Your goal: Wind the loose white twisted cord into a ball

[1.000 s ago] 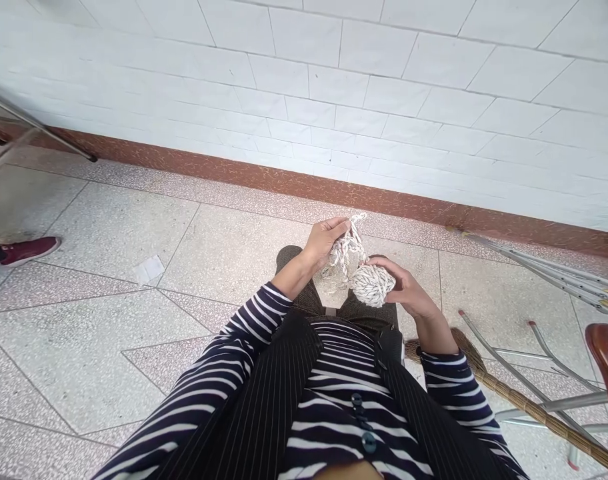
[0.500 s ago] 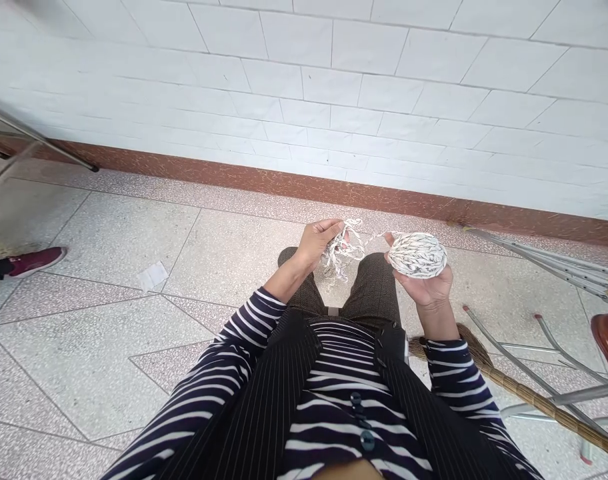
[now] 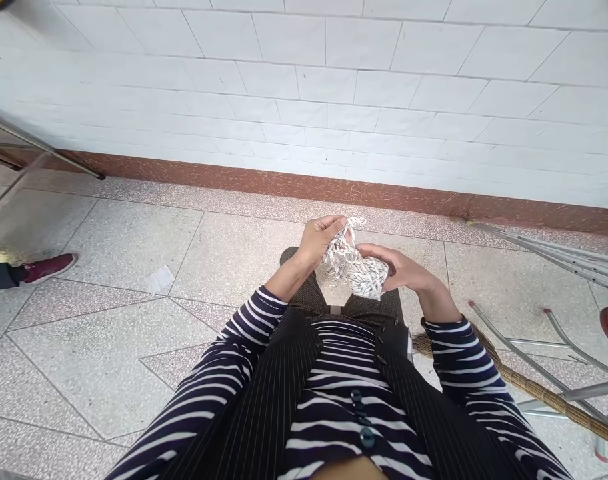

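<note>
In the head view, my left hand is closed on a loose tangle of white cord, with a few loops sticking out past the fingertips. My right hand grips a wound ball of the same white cord, flecked with dark marks. The ball sits just right of the tangle and seems to touch it, above my knees. Part of the ball's right side is hidden by the right hand's fingers.
A straw broom lies at the right beside a metal-legged chair. Metal crutch-like poles rest near the wall. On the left are a person's red shoe, a piece of white paper and metal furniture legs.
My right hand has swung the cord ball left and turned over, palm now downward. The stretch of cord between ball and tangle has closed up. My left hand stays nearly in place.
</note>
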Tool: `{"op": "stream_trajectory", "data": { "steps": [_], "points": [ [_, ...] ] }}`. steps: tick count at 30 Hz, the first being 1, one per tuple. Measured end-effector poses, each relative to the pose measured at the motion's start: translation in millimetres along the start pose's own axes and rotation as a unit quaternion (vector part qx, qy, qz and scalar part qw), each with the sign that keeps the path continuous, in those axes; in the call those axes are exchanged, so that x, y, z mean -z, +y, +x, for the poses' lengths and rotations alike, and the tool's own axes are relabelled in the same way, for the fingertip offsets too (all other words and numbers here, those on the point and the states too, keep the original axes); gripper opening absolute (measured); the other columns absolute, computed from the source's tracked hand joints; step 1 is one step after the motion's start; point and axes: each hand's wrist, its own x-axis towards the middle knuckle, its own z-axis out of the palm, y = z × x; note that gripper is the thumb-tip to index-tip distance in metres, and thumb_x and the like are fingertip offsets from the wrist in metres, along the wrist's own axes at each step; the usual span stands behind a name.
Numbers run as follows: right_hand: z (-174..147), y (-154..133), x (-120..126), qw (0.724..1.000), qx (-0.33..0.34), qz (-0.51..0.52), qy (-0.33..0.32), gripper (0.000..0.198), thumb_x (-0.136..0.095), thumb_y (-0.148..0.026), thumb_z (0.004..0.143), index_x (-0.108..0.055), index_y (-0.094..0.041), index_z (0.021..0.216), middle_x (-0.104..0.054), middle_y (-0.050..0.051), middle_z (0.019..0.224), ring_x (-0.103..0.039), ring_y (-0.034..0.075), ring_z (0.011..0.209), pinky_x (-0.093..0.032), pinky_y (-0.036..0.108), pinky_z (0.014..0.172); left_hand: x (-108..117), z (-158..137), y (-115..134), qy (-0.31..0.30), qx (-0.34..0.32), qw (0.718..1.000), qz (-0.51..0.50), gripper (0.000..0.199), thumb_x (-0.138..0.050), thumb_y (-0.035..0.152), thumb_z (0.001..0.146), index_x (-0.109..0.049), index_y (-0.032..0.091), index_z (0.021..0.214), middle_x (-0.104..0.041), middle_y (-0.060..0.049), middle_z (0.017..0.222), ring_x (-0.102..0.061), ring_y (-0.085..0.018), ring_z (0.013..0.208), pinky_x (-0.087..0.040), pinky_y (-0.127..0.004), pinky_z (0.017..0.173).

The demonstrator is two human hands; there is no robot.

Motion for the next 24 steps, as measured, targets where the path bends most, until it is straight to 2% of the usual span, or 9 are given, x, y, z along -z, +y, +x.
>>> {"op": "stream_trajectory", "data": {
  "steps": [2, 4, 6, 9, 11, 14, 17, 21, 24],
  "points": [
    [2, 4, 0, 1.000, 0.006, 0.004, 0.003, 0.082, -0.093, -0.032, 0.058, -0.066, -0.030, 0.135, -0.060, 0.006, 0.144, -0.052, 0.032, 0.137, -0.037, 0.050, 0.120, 0, 0, 0, 0.004, -0.004, 1.000, 0.004, 0.043, -0.078, 0.053, 0.083, -0.069, 0.013, 0.070, -0.066, -0.001, 0.063, -0.051, -0.007, 0.048, -0.040, -0.021, 0.048],
    [0, 8, 0, 1.000, 0.008, 0.013, 0.009, 0.079, -0.093, -0.033, 0.059, -0.067, -0.031, 0.134, -0.059, 0.006, 0.146, -0.051, 0.032, 0.140, -0.033, 0.050, 0.122, -1, -1, 1, 0.000, -0.008, 1.000, 0.005, 0.043, -0.078, 0.052, 0.083, -0.069, 0.013, 0.069, -0.066, -0.001, 0.063, -0.050, -0.007, 0.048, -0.040, -0.020, 0.048],
    [-1, 12, -1, 1.000, 0.004, 0.023, 0.009, 0.086, -0.093, -0.036, 0.059, -0.063, -0.032, 0.140, -0.059, 0.005, 0.145, -0.050, 0.031, 0.140, -0.032, 0.050, 0.123, -4, 0, 1, -0.011, -0.009, 1.000, 0.001, 0.043, -0.078, 0.052, 0.084, -0.069, 0.013, 0.068, -0.066, -0.002, 0.063, -0.052, -0.007, 0.049, -0.041, -0.020, 0.049],
    [1, 16, -5, 0.998, -0.011, 0.057, -0.040, 0.105, -0.095, -0.043, 0.056, -0.051, -0.033, 0.151, -0.060, 0.006, 0.140, -0.053, 0.030, 0.134, -0.033, 0.051, 0.122, -8, 1, 2, -0.021, 0.000, 1.000, -0.010, 0.043, -0.078, 0.053, 0.083, -0.069, 0.013, 0.069, -0.067, -0.002, 0.064, -0.056, -0.009, 0.050, -0.043, -0.021, 0.049],
    [3, 17, -7, 0.996, -0.009, 0.069, -0.057, 0.105, -0.095, -0.044, 0.055, -0.052, -0.030, 0.149, -0.061, 0.007, 0.138, -0.055, 0.030, 0.131, -0.036, 0.049, 0.120, -9, 2, 2, -0.022, 0.004, 1.000, -0.013, 0.042, -0.079, 0.052, 0.083, -0.069, 0.013, 0.071, -0.068, -0.002, 0.064, -0.056, -0.009, 0.050, -0.044, -0.022, 0.050],
    [-2, 17, -6, 0.999, 0.005, 0.050, 0.014, 0.087, -0.094, -0.038, 0.056, -0.062, -0.028, 0.136, -0.062, 0.007, 0.136, -0.058, 0.029, 0.128, -0.043, 0.046, 0.113, -3, 4, 0, -0.013, -0.001, 1.000, -0.024, 0.038, -0.080, 0.049, 0.082, -0.069, 0.013, 0.075, -0.069, -0.002, 0.066, -0.058, -0.009, 0.051, -0.046, -0.022, 0.052],
    [-15, 14, -3, 0.995, 0.024, 0.030, 0.095, 0.075, -0.091, -0.031, 0.058, -0.066, -0.029, 0.128, -0.064, 0.005, 0.132, -0.060, 0.029, 0.122, -0.048, 0.042, 0.105, 9, 4, -2, -0.016, 0.022, 0.999, -0.040, 0.039, -0.085, 0.044, 0.078, -0.071, 0.014, 0.098, -0.072, -0.001, 0.071, -0.062, -0.010, 0.056, -0.047, -0.022, 0.057],
    [-26, 9, -3, 0.990, 0.026, 0.001, 0.141, 0.074, -0.086, -0.021, 0.059, -0.064, -0.031, 0.129, -0.064, 0.003, 0.131, -0.060, 0.028, 0.121, -0.048, 0.039, 0.100, 21, 2, -3, -0.094, 0.076, 0.993, 0.004, 0.069, -0.088, 0.040, 0.075, -0.061, 0.017, 0.134, -0.075, -0.002, 0.079, -0.065, -0.012, 0.064, -0.047, -0.022, 0.063],
    [-26, 2, -7, 0.988, 0.023, -0.022, 0.152, 0.074, -0.083, -0.019, 0.060, -0.062, -0.031, 0.130, -0.064, 0.003, 0.131, -0.060, 0.028, 0.119, -0.048, 0.037, 0.096, 20, 1, -1, -0.144, 0.094, 0.983, 0.072, 0.070, -0.089, 0.039, 0.072, -0.064, 0.016, 0.134, -0.073, -0.002, 0.077, -0.065, -0.013, 0.067, -0.047, -0.023, 0.066]
  ]
}}
